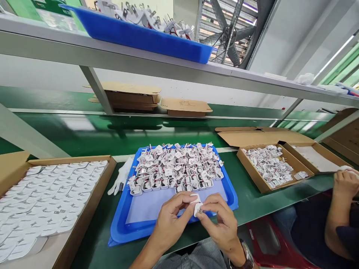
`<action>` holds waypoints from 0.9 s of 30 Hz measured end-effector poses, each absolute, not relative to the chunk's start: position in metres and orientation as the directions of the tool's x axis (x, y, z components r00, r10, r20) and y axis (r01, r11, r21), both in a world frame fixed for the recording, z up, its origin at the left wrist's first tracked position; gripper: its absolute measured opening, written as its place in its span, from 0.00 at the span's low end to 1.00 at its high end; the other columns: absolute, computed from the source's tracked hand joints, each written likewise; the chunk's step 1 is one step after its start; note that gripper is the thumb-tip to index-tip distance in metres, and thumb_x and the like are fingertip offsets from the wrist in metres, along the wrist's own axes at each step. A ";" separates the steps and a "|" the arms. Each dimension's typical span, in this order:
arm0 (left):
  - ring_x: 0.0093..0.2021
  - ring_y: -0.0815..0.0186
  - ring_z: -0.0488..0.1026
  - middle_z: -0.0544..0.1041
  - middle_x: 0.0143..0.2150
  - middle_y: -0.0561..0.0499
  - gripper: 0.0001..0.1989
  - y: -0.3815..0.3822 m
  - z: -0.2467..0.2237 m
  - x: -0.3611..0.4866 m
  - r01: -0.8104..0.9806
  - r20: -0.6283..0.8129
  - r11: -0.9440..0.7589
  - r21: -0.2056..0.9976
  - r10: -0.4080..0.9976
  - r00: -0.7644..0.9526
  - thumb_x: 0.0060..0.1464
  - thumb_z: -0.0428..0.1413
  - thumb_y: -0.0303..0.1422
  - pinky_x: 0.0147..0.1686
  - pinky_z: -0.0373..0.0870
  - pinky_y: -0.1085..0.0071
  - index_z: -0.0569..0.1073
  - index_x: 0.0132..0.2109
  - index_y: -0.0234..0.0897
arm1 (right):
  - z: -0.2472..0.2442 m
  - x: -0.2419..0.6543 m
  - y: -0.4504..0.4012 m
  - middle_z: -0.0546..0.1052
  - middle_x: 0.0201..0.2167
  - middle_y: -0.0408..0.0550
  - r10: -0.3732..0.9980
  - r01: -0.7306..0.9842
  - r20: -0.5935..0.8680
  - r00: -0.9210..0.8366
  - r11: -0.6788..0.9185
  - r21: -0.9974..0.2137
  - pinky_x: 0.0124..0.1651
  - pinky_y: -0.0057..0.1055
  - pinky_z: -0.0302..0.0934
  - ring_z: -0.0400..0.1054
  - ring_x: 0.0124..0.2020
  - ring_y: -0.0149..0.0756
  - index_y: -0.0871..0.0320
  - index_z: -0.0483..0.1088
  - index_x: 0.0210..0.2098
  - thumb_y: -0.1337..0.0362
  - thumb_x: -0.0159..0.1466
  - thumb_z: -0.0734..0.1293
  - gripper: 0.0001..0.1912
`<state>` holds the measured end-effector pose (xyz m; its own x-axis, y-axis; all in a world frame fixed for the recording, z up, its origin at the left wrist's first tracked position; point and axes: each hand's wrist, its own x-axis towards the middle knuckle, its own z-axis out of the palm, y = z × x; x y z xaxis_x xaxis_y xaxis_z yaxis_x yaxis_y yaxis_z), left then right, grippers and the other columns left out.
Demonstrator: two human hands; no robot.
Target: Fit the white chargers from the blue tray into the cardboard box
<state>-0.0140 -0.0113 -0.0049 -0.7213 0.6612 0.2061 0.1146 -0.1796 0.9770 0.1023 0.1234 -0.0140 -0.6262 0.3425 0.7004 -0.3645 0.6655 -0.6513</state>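
Observation:
My left hand (174, 213) pinches a small white plastic housing (195, 198) between thumb and fingers. Just right of it, my right hand (220, 220) grips a white plug cover (197, 210) with metal pins. The two pieces meet or nearly touch above the near edge of a blue tray (119, 224); the fingers hide part of both. In the tray's far half stand many open white housings (164, 183), with pin covers and red wires lying on top of them. A bare white sheet (146, 207) lines the tray's near part.
On the left, a cardboard box (81, 228) holds rows of white plug units. A white glove (123, 175) lies beside the tray. Rightward, another cardboard box (260, 186) contains loose white parts, near a co-worker's hand (344, 183). Overhead, a shelf (157, 61) carries a second blue tray (140, 33).

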 end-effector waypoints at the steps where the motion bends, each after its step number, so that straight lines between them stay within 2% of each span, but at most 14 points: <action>1: 0.44 0.59 0.84 0.85 0.46 0.43 0.07 -0.013 -0.006 -0.015 0.099 0.195 -0.178 0.979 0.670 -0.717 0.61 0.62 0.33 0.44 0.83 0.70 0.85 0.43 0.38 | -0.015 0.101 0.124 0.78 0.37 0.48 0.338 -0.364 0.700 -0.629 0.667 -0.650 0.39 0.39 0.72 0.74 0.38 0.40 0.54 0.76 0.47 0.73 0.67 0.72 0.11; 4: 0.51 0.57 0.83 0.84 0.52 0.42 0.12 -0.019 -0.007 -0.019 0.093 0.178 -0.158 0.983 0.697 -0.694 0.64 0.61 0.35 0.49 0.82 0.68 0.85 0.50 0.40 | -0.016 0.099 0.127 0.79 0.41 0.51 0.308 -0.368 0.708 -0.636 0.685 -0.629 0.42 0.41 0.73 0.74 0.42 0.42 0.54 0.76 0.51 0.77 0.67 0.71 0.16; 8: 0.54 0.57 0.80 0.81 0.55 0.43 0.16 -0.027 -0.004 -0.023 0.202 0.189 -0.077 0.976 0.759 -0.623 0.68 0.58 0.36 0.53 0.79 0.67 0.82 0.60 0.47 | -0.017 0.099 0.130 0.79 0.47 0.55 0.244 -0.384 0.730 -0.639 0.720 -0.578 0.47 0.46 0.73 0.75 0.47 0.45 0.55 0.75 0.58 0.80 0.66 0.69 0.24; 12: 0.53 0.58 0.78 0.80 0.54 0.45 0.19 -0.030 0.000 -0.025 0.227 0.153 -0.024 0.974 0.806 -0.571 0.70 0.56 0.37 0.49 0.79 0.68 0.77 0.65 0.52 | -0.016 0.100 0.133 0.80 0.48 0.57 0.191 -0.394 0.750 -0.633 0.754 -0.525 0.48 0.46 0.75 0.75 0.48 0.46 0.57 0.75 0.59 0.82 0.64 0.69 0.26; 14: 0.51 0.59 0.78 0.80 0.52 0.46 0.20 -0.029 0.002 -0.024 0.220 0.141 -0.016 0.975 0.814 -0.563 0.71 0.55 0.38 0.48 0.78 0.69 0.76 0.66 0.53 | -0.014 0.100 0.135 0.81 0.47 0.57 0.160 -0.403 0.761 -0.628 0.770 -0.494 0.47 0.45 0.76 0.76 0.48 0.46 0.57 0.75 0.59 0.82 0.64 0.69 0.27; 19: 0.52 0.60 0.78 0.80 0.52 0.47 0.19 -0.025 0.007 -0.022 0.192 0.134 -0.032 0.981 0.825 -0.549 0.70 0.56 0.37 0.53 0.75 0.68 0.77 0.64 0.54 | -0.010 0.104 0.145 0.84 0.46 0.57 0.061 -0.424 0.771 -0.634 0.806 -0.413 0.48 0.48 0.78 0.78 0.47 0.47 0.58 0.75 0.58 0.81 0.64 0.68 0.25; 23: 0.47 0.60 0.79 0.81 0.48 0.47 0.18 -0.023 0.009 -0.019 0.165 0.116 -0.027 0.986 0.818 -0.563 0.69 0.57 0.39 0.46 0.76 0.68 0.80 0.62 0.50 | -0.009 0.110 0.149 0.84 0.47 0.57 0.003 -0.427 0.775 -0.632 0.833 -0.352 0.50 0.50 0.77 0.78 0.47 0.47 0.58 0.74 0.57 0.79 0.65 0.67 0.23; 27: 0.44 0.61 0.79 0.81 0.46 0.47 0.16 -0.022 0.007 -0.016 0.166 0.132 -0.041 0.985 0.801 -0.584 0.69 0.58 0.38 0.43 0.76 0.68 0.81 0.60 0.50 | -0.004 0.111 0.146 0.82 0.45 0.59 0.009 -0.430 0.751 -0.660 0.815 -0.388 0.48 0.49 0.76 0.75 0.45 0.46 0.61 0.72 0.53 0.79 0.64 0.66 0.19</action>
